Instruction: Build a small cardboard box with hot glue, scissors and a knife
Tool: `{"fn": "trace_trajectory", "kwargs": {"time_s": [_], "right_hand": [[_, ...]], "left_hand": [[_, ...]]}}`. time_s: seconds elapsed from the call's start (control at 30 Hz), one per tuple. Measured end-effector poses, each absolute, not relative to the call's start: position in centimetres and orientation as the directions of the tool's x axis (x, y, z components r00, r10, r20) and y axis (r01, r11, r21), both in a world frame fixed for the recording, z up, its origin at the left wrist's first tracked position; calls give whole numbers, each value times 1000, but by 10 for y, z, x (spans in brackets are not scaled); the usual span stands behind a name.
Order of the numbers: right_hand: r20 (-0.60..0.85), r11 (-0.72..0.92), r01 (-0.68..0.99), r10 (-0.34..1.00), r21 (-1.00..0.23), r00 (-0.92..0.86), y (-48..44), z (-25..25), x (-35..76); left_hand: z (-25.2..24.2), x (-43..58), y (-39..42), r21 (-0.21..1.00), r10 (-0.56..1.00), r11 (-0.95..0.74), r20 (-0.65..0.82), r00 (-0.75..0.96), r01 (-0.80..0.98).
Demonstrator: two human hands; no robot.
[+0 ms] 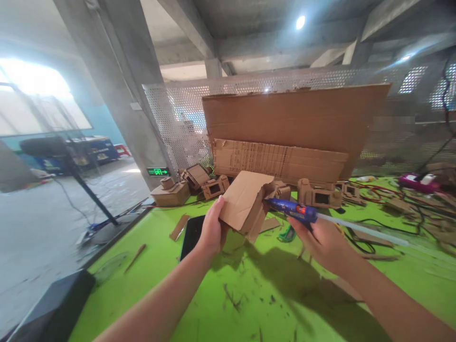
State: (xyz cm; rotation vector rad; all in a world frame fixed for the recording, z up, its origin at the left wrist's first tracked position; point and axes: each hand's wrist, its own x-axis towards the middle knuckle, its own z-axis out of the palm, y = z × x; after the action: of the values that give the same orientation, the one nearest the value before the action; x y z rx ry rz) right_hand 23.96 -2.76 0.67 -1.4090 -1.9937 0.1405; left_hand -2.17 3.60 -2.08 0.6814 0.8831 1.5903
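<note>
Box (pixel 242 197) in our left hand (pixel 212 228), held above the green counter (pixel 221 308), its long axis running away from us and leaning slightly right, with the broad panel tilted up and the folded side turned right. It is plain brown cardboard, faintly creased on top, with a ragged far-right edge and a flap hanging at the near right. Our left thumb presses its left edge; the other fingers, gripping from below, are mostly hidden, as is its underside. Our right hand (pixel 326 240) has its fingers wrapped around a blue glue gun (pixel 290 209), whose nozzle ends at the box's right side; we cannot tell whether it touches. The glue stick (pixel 366 230) trails rightward and blurs out. Our left hand partly covers a phone (pixel 190 232). Farther back sit cardboard models (pixel 305 192), some blocked by the box, before a tall sheet (pixel 295 114).
</note>
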Motion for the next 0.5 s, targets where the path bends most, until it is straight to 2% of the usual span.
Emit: {"fn": "trace_trajectory", "kwargs": {"time_s": [0.5], "right_hand": [[431,486,771,849,-412,-305,-32,8,236]], "left_hand": [[-23,-24,37,842,978,-87,-30,-206,-532]]}}
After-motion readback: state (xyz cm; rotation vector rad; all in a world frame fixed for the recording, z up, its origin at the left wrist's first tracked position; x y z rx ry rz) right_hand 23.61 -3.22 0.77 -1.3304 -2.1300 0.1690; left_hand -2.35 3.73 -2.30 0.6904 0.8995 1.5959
